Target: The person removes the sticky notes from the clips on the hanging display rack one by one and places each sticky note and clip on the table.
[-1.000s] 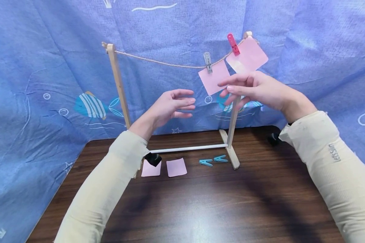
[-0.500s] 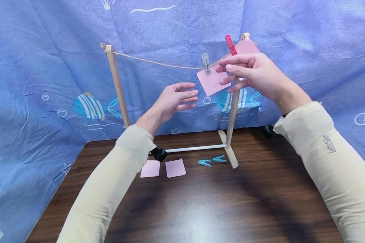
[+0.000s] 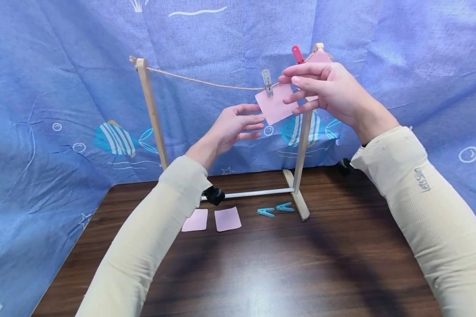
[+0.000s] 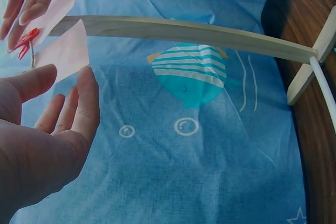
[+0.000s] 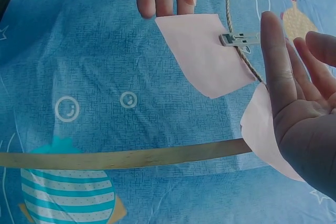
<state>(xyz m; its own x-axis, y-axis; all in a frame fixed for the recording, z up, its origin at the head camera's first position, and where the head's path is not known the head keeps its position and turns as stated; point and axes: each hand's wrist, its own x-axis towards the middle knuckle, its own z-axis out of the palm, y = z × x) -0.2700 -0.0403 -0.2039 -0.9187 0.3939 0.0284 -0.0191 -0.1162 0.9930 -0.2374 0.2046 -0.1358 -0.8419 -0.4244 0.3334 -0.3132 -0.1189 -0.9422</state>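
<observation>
A pink paper square (image 3: 275, 105) hangs from a rope (image 3: 206, 82) by a grey clothespin (image 3: 267, 82). My left hand (image 3: 238, 125), fingers extended, has its fingertips right at the paper's left edge. On the other side, my right hand (image 3: 325, 90) is raised with its fingers loosely spread, overlapping the paper's right edge in the head view. Behind it hangs a second pink paper (image 5: 268, 135), partly hidden, with a red clothespin (image 3: 297, 54) at its top. Neither hand holds anything.
The rope spans a wooden stand with a left post (image 3: 152, 110), a right post (image 3: 303, 154) and a white crossbar (image 3: 258, 193). Two pink paper squares (image 3: 228, 219) and two blue clothespins (image 3: 265, 212) lie on the dark table (image 3: 262, 273). A blue curtain (image 3: 63, 88) hangs behind.
My left hand has moved up and right to the hanging paper's edge. My right hand has risen toward the rope and now covers much of the second paper.
</observation>
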